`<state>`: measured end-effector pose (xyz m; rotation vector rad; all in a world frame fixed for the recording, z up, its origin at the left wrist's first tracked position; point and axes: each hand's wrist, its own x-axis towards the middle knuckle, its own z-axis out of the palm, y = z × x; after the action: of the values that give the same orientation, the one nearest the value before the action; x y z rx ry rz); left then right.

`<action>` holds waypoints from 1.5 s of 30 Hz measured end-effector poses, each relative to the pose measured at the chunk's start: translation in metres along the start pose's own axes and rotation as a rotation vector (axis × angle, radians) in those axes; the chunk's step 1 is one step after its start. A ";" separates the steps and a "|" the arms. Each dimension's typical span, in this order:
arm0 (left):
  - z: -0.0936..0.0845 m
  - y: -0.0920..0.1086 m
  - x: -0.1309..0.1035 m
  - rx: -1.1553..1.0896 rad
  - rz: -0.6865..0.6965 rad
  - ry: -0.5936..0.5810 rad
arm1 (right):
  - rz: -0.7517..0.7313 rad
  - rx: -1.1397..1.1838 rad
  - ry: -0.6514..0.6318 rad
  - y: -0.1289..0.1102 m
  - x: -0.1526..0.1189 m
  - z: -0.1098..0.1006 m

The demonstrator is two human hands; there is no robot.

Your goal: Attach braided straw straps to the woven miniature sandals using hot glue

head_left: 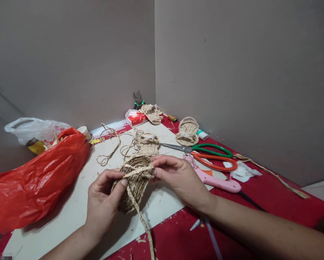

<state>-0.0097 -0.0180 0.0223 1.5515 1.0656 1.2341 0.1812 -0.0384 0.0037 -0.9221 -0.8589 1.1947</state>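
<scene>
Between my hands, above the pale board, is a woven straw slipper (133, 193) with coiled rows of braid. My left hand (104, 196) pinches its left edge between thumb and fingers. At the right edge my right hand (182, 180) is closed on the straw strap (138, 171) that crosses its top. A long straw braid (141, 216) hangs from the piece toward the table's front. Just behind lies another small woven straw piece (148, 144) with loose cords. My right hand's fingertips partly cover the strap's end.
Scissors (218, 155) with green and orange handles and a pink glue gun (218, 181) lie to the right. A red plastic bag (45, 177) stands at left. Further back are a straw slipper (187, 131), a tissue pack (136, 118) and pliers (138, 100) near the grey walls.
</scene>
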 end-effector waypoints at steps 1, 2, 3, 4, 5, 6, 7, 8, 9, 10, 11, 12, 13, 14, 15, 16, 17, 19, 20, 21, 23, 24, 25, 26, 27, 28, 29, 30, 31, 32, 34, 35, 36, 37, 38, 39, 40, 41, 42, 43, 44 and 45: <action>0.000 0.000 -0.001 -0.005 0.003 0.002 | -0.017 -0.017 0.016 0.000 0.000 0.000; 0.000 0.000 -0.001 -0.009 0.005 0.000 | -0.029 -0.034 0.024 0.000 0.000 0.000; 0.000 -0.001 -0.002 -0.012 0.008 -0.003 | -0.034 -0.049 0.028 -0.001 0.000 0.000; 0.001 -0.001 -0.003 -0.015 0.007 -0.006 | -0.036 -0.060 0.029 -0.001 0.000 0.000; 0.001 -0.002 -0.004 -0.017 0.007 -0.006 | -0.033 -0.066 0.028 -0.002 -0.001 0.001; 0.001 -0.002 -0.005 -0.018 0.005 -0.006 | -0.030 -0.069 0.029 -0.002 -0.001 0.001; 0.001 -0.003 -0.006 -0.018 0.005 -0.003 | -0.025 -0.071 0.031 -0.002 -0.001 0.002; 0.001 -0.003 -0.007 -0.016 0.006 -0.001 | -0.018 -0.073 0.033 -0.002 -0.001 0.002; 0.001 -0.004 -0.007 -0.013 0.010 0.000 | -0.013 -0.075 0.035 -0.001 -0.001 0.002; 0.002 -0.004 -0.008 -0.009 0.016 0.000 | -0.009 -0.080 0.036 -0.001 -0.001 0.003; 0.002 -0.004 -0.008 -0.004 0.024 -0.001 | -0.002 -0.085 0.031 0.000 -0.001 0.003; 0.002 -0.004 -0.008 0.002 0.033 -0.002 | 0.005 -0.084 0.023 0.000 -0.001 0.003; 0.002 -0.004 -0.008 0.009 0.042 -0.002 | 0.013 -0.073 0.016 0.000 -0.001 0.003; 0.002 -0.004 -0.008 0.015 0.048 -0.001 | 0.023 -0.048 0.010 0.000 -0.001 0.003; 0.002 -0.003 -0.008 0.020 0.053 0.000 | 0.031 -0.013 0.005 -0.001 0.000 0.002; 0.002 -0.003 -0.008 0.026 0.057 0.003 | 0.041 0.025 0.000 -0.001 0.000 0.002; 0.002 -0.003 -0.008 0.031 0.059 0.004 | 0.054 0.058 -0.004 -0.002 0.001 0.002; 0.002 -0.003 -0.007 0.041 0.064 0.003 | 0.087 0.097 -0.013 -0.003 0.002 0.001; 0.001 -0.003 -0.007 0.047 0.066 0.002 | 0.106 0.103 -0.021 -0.004 0.002 0.000; 0.001 -0.004 -0.007 0.052 0.064 -0.001 | 0.128 0.098 -0.035 -0.004 0.002 0.000; 0.000 -0.005 -0.007 0.060 0.058 -0.004 | 0.170 0.068 -0.096 -0.005 0.002 0.000; 0.000 -0.006 -0.007 0.061 0.053 -0.004 | 0.183 0.047 -0.133 -0.005 0.002 0.000; 0.000 -0.006 -0.007 0.061 0.048 -0.003 | 0.188 0.024 -0.168 -0.004 0.002 0.001; 0.000 -0.006 -0.007 0.059 0.049 -0.002 | 0.181 0.005 -0.189 -0.004 0.001 0.001; 0.001 -0.006 -0.008 0.060 0.055 0.001 | 0.164 -0.006 -0.197 -0.003 0.001 0.001; 0.002 -0.006 -0.007 0.063 0.064 0.007 | 0.142 -0.007 -0.192 -0.002 0.000 0.001; 0.003 -0.006 -0.007 0.068 0.072 0.010 | 0.120 0.000 -0.182 0.000 0.000 0.001; 0.004 -0.006 -0.007 0.074 0.079 0.013 | 0.106 0.016 -0.171 0.002 0.000 0.002; 0.004 -0.007 -0.007 0.080 0.079 0.011 | 0.101 0.038 -0.160 0.004 0.000 0.002; 0.005 -0.007 -0.006 0.087 0.074 0.007 | 0.104 0.060 -0.148 0.006 0.000 0.002; 0.007 -0.009 -0.007 0.099 0.063 -0.002 | 0.116 0.086 -0.126 0.008 0.000 0.003; 0.008 -0.010 -0.008 0.099 0.067 -0.005 | 0.117 0.086 -0.118 0.008 -0.001 0.003; 0.008 -0.011 -0.009 0.091 0.075 -0.003 | 0.111 0.077 -0.113 0.008 -0.001 0.004; 0.009 -0.011 -0.010 0.073 0.086 0.000 | 0.103 0.063 -0.106 0.007 -0.002 0.004; 0.011 -0.012 -0.011 0.044 0.094 -0.002 | 0.096 0.048 -0.095 0.006 -0.003 0.005; 0.012 -0.011 -0.011 0.012 0.095 -0.012 | 0.094 0.032 -0.085 0.005 -0.004 0.005; 0.012 -0.011 -0.012 -0.015 0.086 -0.032 | 0.095 0.018 -0.074 0.003 -0.005 0.006; 0.013 -0.010 -0.012 -0.034 0.071 -0.061 | 0.099 0.005 -0.066 0.001 -0.006 0.006; 0.012 -0.009 -0.011 -0.043 0.055 -0.092 | 0.102 -0.004 -0.061 -0.001 -0.007 0.006; 0.012 -0.008 -0.010 -0.040 0.040 -0.123 | 0.104 -0.011 -0.062 -0.002 -0.007 0.007; 0.011 -0.006 -0.009 -0.029 0.026 -0.147 | 0.105 -0.016 -0.069 -0.004 -0.008 0.007; 0.009 -0.005 -0.007 -0.018 0.014 -0.167 | 0.108 -0.021 -0.074 -0.005 -0.008 0.007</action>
<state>-0.0022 -0.0244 0.0144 1.6200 0.9358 1.0993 0.1752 -0.0458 0.0105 -0.9563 -0.8917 1.3225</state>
